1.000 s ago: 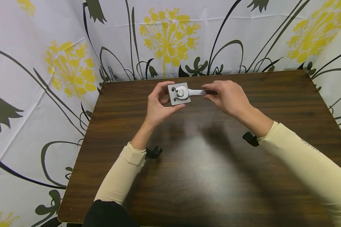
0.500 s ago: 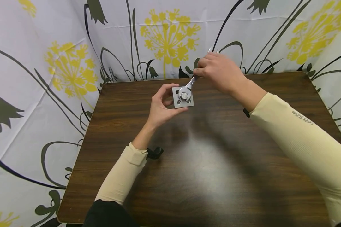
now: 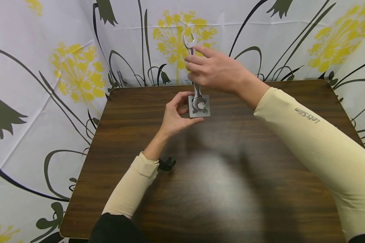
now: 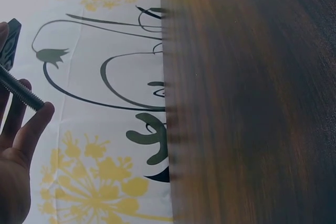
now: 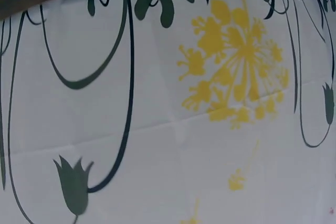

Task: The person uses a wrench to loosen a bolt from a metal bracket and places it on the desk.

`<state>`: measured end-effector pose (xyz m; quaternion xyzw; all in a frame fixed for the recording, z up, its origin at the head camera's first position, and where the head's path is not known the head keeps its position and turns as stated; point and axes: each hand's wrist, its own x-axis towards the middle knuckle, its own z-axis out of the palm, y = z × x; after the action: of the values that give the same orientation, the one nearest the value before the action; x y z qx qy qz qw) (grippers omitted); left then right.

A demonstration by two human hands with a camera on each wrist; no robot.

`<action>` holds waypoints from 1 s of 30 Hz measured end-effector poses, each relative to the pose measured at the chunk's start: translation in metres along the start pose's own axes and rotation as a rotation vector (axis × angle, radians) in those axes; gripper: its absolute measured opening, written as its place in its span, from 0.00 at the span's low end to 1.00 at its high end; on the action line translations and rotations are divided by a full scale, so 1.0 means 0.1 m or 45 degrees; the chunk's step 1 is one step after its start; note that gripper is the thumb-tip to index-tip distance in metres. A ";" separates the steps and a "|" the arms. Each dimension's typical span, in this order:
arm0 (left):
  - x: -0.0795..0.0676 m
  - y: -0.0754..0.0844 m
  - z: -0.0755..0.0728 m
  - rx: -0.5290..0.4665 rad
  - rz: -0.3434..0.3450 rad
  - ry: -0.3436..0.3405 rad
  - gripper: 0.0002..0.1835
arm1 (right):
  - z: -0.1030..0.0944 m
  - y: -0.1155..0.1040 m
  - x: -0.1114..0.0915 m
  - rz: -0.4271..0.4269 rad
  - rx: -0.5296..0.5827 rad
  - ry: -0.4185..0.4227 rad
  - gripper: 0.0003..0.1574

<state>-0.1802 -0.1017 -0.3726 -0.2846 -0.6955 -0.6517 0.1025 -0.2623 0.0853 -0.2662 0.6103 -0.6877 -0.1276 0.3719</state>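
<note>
My left hand point(image 3: 174, 116) holds a square grey metal plate point(image 3: 207, 113) with several holes by its edges, fingers behind and thumb along the near side. A bolt head point(image 3: 201, 105) stands out of the plate's face. In the left wrist view the threaded bolt point(image 4: 23, 91) sticks out beyond the fingers. My right hand point(image 3: 216, 69) grips the shaft of a silver open-ended wrench point(image 3: 197, 91). The wrench's lower end sits around the bolt head; its upper open end rises above the fingers. Neither the right hand nor the wrench shows in the right wrist view.
Below the hands is a dark wood-grain table point(image 3: 225, 182). Close behind its far edge hangs a white curtain point(image 3: 134, 47) with yellow and grey flower prints. A black wrist mount point(image 3: 167, 164) juts from the left sleeve.
The wrench has swung from pointing right to pointing up and away, the right hand moving up and left with it. The left hand and plate have shifted slightly right and nearer.
</note>
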 end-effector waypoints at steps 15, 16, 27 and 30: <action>-0.03 0.00 -0.01 0.022 0.003 0.013 0.40 | -0.18 -0.02 -0.12 0.604 0.111 0.055 0.11; -0.03 0.00 -0.01 0.036 0.001 0.016 0.40 | -0.21 -0.04 -0.14 0.741 0.212 -0.012 0.11; 0.03 0.01 -0.02 0.038 0.027 0.039 0.38 | -0.35 -0.74 -0.26 1.861 1.730 -0.033 0.18; 0.04 0.02 -0.02 0.028 0.029 0.051 0.37 | -0.38 -1.03 -0.24 2.098 2.182 0.159 0.22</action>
<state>-0.1828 -0.1030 -0.3691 -0.2780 -0.6973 -0.6484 0.1269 -0.1609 0.0955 -0.3130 0.0396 -0.7148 0.6810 -0.1542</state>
